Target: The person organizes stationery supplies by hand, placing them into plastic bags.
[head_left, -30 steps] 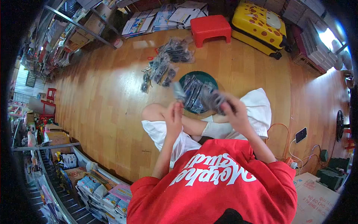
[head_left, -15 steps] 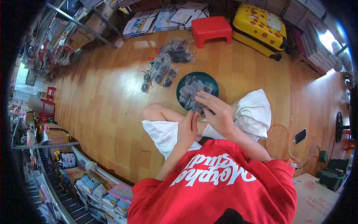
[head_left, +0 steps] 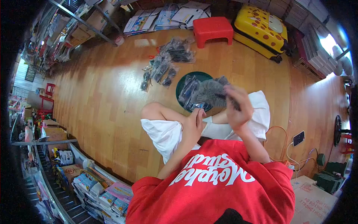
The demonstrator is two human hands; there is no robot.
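Note:
A dark green round tub (head_left: 179,89) rests on the floor in front of my crossed legs, with crinkled clear plastic packets of dark items (head_left: 188,89) inside. Over its right side stretches a grey, fuzzy-looking bundle (head_left: 212,92), smeared by motion. My left hand (head_left: 195,121) is at the tub's near edge, its fingers pinched on the small bluish-white end of this bundle. At the bundle's right end is my right hand (head_left: 240,108), raised with bent, blurred fingers; whether it grips the bundle I cannot tell.
Beyond the tub lie several plastic packets of sunglasses (head_left: 175,52). A red stool (head_left: 212,30), a yellow suitcase (head_left: 259,31) and stacks of booklets (head_left: 164,20) stand farther back. Shelving with books (head_left: 100,192) is at the left; a phone (head_left: 298,138) with cables lies right.
My right hand has moved right and slightly away from the left hand. The grey bundle now extends between them across the tub. My left hand has shifted only a little.

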